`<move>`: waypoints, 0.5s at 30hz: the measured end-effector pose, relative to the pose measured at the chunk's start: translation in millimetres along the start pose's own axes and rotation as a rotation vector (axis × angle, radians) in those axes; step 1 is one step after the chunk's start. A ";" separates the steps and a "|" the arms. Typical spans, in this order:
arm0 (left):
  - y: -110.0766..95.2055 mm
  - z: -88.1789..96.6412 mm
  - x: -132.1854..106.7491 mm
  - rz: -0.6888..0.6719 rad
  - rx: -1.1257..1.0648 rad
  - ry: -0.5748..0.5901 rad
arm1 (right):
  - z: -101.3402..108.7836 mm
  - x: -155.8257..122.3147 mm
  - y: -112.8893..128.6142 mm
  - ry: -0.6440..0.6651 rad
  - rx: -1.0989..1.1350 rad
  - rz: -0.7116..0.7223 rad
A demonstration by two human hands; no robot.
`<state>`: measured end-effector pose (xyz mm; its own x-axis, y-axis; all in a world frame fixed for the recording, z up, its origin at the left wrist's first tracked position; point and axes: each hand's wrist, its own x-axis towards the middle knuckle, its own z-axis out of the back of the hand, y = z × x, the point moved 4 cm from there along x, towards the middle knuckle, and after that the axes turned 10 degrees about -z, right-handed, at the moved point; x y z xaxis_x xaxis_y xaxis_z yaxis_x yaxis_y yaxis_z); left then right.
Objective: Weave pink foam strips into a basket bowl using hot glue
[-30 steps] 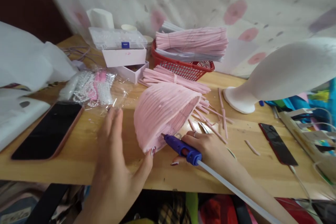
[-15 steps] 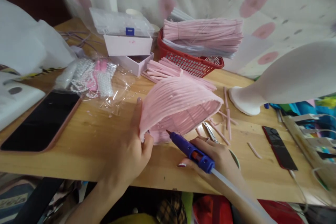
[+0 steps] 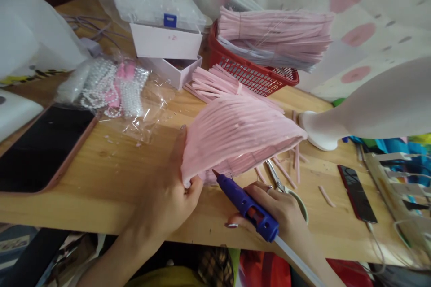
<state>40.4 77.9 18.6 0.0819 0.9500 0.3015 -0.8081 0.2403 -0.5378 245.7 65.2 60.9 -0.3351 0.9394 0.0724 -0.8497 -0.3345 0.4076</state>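
My left hand pinches the near left corner of a pink dome-shaped piece made of rows of fuzzy pipe cleaners. Its hollow underside, with thin wires across it, faces toward me. My right hand is wrapped round a blue glue gun with a long clear glue stick coming out of its back end. The nozzle points up and left, close to the piece's lower rim; whether it touches I cannot tell. Beyond my right hand lie scissors, partly hidden by its fingers.
Behind the piece lie a bundle of pink pipe cleaners and a red basket holding more. White boxes, a bag of pearl beads and a large phone are left. A white stand and smaller phone are right.
The dome has tipped, so its opening looks narrower and its right end reaches farther right. The glue gun stays near the lower rim. The camera view has shifted slightly.
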 end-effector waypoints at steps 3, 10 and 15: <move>-1.0 -1.1 -0.3 -0.029 0.043 0.016 | -2.2 -0.1 0.2 0.010 -0.010 -0.001; 6.3 -6.9 -7.1 -0.115 0.080 -0.036 | -2.4 1.0 -2.8 0.012 -0.058 0.024; 6.9 -7.7 -8.4 -0.131 0.099 -0.071 | 4.6 3.1 3.2 -0.021 -0.087 0.061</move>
<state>38.7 73.1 6.2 0.1522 0.8945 0.4205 -0.8471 0.3373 -0.4108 243.8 67.4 66.7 -0.3797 0.9180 0.1147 -0.8603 -0.3959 0.3211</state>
